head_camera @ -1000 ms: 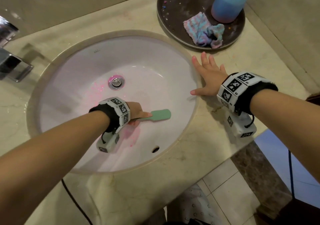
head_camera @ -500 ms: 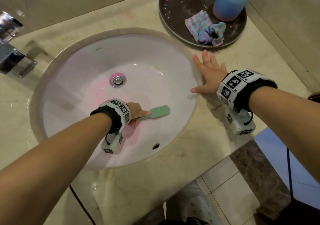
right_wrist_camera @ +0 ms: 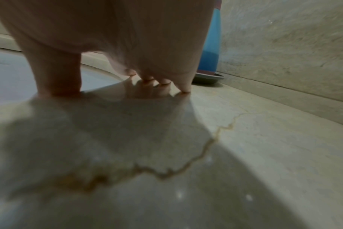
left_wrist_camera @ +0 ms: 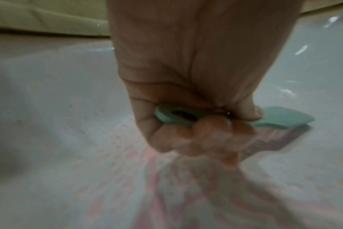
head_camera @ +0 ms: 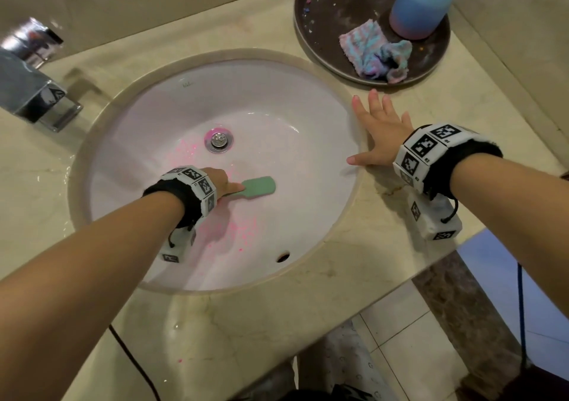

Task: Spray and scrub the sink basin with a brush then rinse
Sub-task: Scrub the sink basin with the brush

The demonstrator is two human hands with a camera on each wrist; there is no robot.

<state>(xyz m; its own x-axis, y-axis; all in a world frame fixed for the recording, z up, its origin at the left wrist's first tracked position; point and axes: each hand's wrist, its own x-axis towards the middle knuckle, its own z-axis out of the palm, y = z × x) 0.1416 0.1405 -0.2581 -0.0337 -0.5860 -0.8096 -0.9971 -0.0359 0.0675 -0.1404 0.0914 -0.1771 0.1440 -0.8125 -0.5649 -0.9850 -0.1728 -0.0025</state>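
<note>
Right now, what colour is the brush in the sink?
Mint green. The brush shows best in the head view, gripped by the left hand.

- A beige marble countertop (head_camera: pixel 354 277) fills most of the head view, with a brown vein visible in the right wrist view.
- An oval white sink basin (head_camera: pixel 160 117) is set into it at centre.
- A chrome faucet (head_camera: pixel 30 92) stands at the left edge.
- A round dark tray (head_camera: pixel 323 49) sits at upper right.
- The right hand (head_camera: pixel 377 135) lies flat, fingers spread, just right of the basin rim.
</note>
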